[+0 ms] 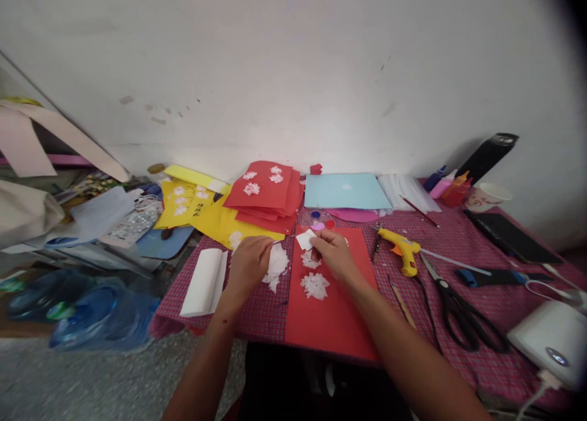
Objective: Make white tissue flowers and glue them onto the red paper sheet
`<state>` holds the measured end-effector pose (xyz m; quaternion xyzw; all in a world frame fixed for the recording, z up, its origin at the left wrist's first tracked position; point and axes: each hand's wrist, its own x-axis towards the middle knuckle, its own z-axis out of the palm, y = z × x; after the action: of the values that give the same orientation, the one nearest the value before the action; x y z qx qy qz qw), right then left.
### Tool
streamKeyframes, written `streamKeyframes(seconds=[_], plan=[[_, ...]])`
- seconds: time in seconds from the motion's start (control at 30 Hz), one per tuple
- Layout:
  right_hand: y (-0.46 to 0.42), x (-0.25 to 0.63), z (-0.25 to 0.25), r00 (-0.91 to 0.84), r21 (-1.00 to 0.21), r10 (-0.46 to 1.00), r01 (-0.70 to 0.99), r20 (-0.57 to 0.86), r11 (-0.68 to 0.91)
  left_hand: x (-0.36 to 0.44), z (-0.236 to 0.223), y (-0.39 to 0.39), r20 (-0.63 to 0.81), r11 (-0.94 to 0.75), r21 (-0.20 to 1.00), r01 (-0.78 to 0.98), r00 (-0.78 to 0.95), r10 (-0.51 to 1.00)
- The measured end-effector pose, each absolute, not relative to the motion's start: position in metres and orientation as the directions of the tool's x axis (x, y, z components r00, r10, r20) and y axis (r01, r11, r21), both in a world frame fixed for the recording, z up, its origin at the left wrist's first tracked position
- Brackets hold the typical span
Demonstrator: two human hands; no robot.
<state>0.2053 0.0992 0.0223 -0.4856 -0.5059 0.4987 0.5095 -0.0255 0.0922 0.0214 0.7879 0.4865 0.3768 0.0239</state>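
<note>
My right hand [334,251] is closed on a small white paper square [304,239], pinched by its edge above a red sheet of card [332,320]. Two crumpled white paper flowers show on that card: one [315,286] in full, the other [310,260] partly under the paper square. To the left, my left hand [250,261] has its fingers pinched together; what they hold, if anything, is too small to make out. Just beside it lies a heap of white paper pieces [277,263] on the checked cloth.
At left are a folded white paper [205,281] and yellow sheets [213,220]. Behind lie red cards with flowers [261,192] and a light blue sheet [346,192]. At right are a yellow glue gun [403,248], black scissors [468,314], a cutter [499,278] and a paper cup [487,197].
</note>
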Motion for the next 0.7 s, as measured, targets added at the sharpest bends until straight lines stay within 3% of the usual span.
streamKeyframes(seconds=[0.13,0.43,0.57,0.7], plan=[[0.099,0.206,0.023,-0.012,-0.999,0.999,-0.029,0.034,0.033,-0.032,0.008,0.082,0.541,-0.567,0.328,0.756,0.341,0.768],[0.1,0.206,0.023,-0.018,-0.999,0.999,-0.015,0.043,0.043,-0.023,0.015,0.065,0.621,-0.588,0.513,0.626,0.202,0.757],[0.099,0.206,0.023,-0.026,-0.999,0.999,-0.028,0.042,0.042,-0.02,0.021,0.055,0.616,-0.539,0.656,0.529,0.037,0.787],[0.098,0.206,0.025,-0.016,-0.999,0.999,-0.031,0.043,0.043,-0.019,0.023,0.051,0.41,-0.337,0.86,0.383,-0.126,0.904]])
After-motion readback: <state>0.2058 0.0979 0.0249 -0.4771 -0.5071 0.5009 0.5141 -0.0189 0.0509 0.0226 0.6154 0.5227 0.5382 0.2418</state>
